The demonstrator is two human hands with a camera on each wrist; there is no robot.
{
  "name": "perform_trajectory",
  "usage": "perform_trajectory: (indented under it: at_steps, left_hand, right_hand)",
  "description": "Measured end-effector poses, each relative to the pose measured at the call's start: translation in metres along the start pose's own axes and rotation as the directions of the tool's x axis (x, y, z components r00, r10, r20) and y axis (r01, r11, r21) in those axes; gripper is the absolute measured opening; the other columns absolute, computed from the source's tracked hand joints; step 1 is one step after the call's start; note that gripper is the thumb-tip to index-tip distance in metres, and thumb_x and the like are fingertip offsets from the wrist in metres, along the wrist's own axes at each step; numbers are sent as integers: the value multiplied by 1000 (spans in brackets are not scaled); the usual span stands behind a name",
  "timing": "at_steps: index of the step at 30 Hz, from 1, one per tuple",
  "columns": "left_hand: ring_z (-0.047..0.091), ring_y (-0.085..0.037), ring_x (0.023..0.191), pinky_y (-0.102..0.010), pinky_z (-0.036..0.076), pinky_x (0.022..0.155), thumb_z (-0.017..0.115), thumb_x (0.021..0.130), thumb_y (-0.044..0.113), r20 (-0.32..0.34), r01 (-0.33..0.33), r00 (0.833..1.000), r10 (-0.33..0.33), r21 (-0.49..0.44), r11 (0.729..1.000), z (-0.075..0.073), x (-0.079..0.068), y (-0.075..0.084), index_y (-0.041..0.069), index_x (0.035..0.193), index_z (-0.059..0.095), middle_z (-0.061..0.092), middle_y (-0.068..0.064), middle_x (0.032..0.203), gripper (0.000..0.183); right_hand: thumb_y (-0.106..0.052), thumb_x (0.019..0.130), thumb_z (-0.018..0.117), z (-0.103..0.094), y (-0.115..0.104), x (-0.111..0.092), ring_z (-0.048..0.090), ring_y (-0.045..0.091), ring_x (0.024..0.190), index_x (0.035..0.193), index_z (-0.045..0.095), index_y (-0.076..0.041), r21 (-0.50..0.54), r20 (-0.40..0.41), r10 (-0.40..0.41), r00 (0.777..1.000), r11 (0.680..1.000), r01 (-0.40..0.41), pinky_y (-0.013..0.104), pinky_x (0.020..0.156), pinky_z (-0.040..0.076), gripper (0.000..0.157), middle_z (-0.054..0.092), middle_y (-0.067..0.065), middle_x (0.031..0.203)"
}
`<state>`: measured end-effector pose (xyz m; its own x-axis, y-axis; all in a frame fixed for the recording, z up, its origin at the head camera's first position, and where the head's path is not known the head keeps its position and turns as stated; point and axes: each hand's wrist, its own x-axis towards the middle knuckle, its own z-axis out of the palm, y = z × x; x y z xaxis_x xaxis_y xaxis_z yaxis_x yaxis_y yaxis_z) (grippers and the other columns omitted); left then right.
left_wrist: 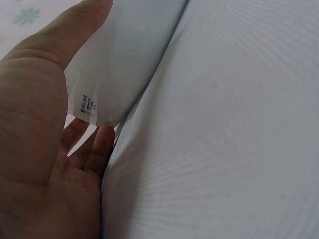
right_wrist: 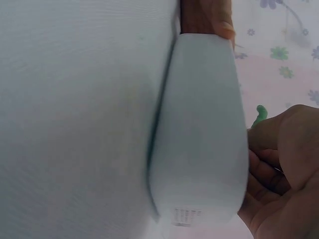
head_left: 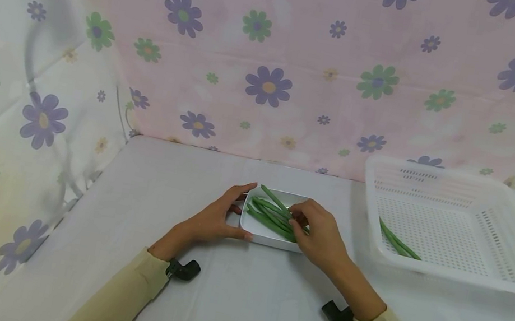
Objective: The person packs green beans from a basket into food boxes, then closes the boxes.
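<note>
A small white tray stands on the table with several green beans lying lengthwise in it. My left hand holds the tray's left end, the thumb at the near side and the fingers round the far corner. In the left wrist view, fingers touch the tray's printed end wall. Over the tray's right part, my right hand pinches a green bean whose free end slants toward the far left. The right wrist view shows that bean's tip beyond the hand; the fingertips are partly hidden.
To the right stands a white perforated plastic basket, with a few green beans at its near left corner. A flowered cloth hangs behind the table and along both sides.
</note>
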<state>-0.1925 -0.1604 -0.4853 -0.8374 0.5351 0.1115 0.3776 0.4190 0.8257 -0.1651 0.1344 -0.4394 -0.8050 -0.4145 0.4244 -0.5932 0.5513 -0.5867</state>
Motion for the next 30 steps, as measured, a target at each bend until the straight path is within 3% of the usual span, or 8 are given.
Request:
perform_trajectory:
  at_steps: [3,13,23,30]
  left_hand:
    - [55,-19,128,-39,49,108,95,81,37,1,-2,1000,2,-5,1000,0,0,-1,26,171,18,36,3,162,119]
    - [56,-17,126,-39,49,109,96,80,38,2,11,1000,-11,-1,1000,1,1,-2,27,171,19,37,4,160,120]
    - [57,-20,125,-42,49,108,96,81,36,-2,0,1000,0,-2,1000,0,0,0,24,171,19,38,-2,162,120]
    - [56,-17,126,-38,49,109,96,80,39,9,19,1000,-19,-3,1000,0,1,-3,28,171,18,37,2,162,120]
  right_hand:
    - [5,93,76,3,2,-1,66,13,84,114,72,0,-16,21,27,999,1000,-27,30,74,59,22,67,4,100]
    - [8,91,77,9,7,-1,64,13,84,111,74,-1,-50,36,69,997,996,-67,30,74,58,22,67,2,98]
    - [11,90,73,7,6,-1,63,12,83,106,73,-1,-53,66,85,994,995,-82,28,72,57,20,65,1,95]
    - [6,92,73,-4,-1,1,67,13,83,109,73,0,-56,61,45,997,998,-42,30,73,59,18,68,3,99]
